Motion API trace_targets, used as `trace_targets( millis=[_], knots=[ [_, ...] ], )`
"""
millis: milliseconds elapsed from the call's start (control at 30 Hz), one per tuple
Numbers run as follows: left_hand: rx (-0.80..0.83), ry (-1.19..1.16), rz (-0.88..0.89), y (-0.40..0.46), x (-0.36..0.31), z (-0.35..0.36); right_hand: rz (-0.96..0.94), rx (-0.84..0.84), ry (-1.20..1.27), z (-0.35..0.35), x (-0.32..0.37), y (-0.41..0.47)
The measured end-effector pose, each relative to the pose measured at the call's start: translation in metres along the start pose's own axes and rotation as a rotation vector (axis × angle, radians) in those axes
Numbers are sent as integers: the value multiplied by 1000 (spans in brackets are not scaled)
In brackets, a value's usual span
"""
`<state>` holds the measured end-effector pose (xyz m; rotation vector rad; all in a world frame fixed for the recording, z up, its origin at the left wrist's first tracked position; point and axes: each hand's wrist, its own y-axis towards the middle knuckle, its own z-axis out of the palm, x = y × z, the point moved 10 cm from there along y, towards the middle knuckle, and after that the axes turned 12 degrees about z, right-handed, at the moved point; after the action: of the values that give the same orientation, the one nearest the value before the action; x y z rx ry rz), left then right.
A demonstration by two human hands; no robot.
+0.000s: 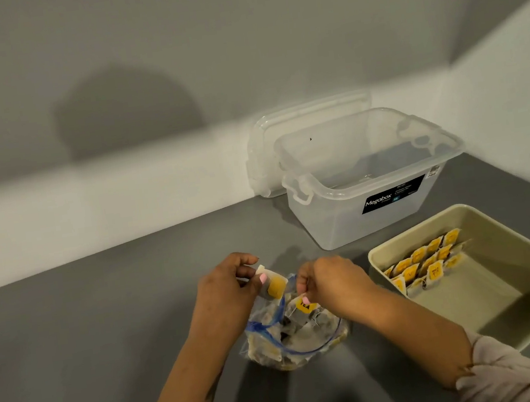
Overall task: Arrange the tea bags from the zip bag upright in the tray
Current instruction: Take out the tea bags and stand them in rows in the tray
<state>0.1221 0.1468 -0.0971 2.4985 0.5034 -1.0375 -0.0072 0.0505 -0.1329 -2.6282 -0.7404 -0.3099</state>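
A clear zip bag (295, 342) with a blue seal lies open on the grey table, with several tea bags inside. My left hand (225, 290) pinches a tea bag with a yellow tag (274, 285) just above the zip bag's left rim. My right hand (331, 283) pinches another yellow-tagged tea bag (305, 304) over the bag's mouth. To the right sits a beige tray (494, 312); several tea bags (427, 263) stand upright in rows along its far left wall.
A clear plastic storage box (369, 183) with a black label stands behind the tray, its lid (296, 119) leaning on the wall behind it. White walls bound the table at the back and right.
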Motion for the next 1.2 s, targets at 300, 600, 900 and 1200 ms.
trace_targets(
  millis=[300, 600, 900, 1200],
  knots=[
    [-34, -49, 54, 11, -17, 11, -183, -66, 297, -45, 0, -19],
    [-49, -148, 74, 24, -57, 44, -164, -116, 477, -98, -58, -41],
    [-30, -263, 102, 35, -103, 101, -9, -166, 327, -156, -170, -37],
    [13, -135, 105, 35, -131, 144, 83, -248, -154, -148, -264, 4]
  ],
)
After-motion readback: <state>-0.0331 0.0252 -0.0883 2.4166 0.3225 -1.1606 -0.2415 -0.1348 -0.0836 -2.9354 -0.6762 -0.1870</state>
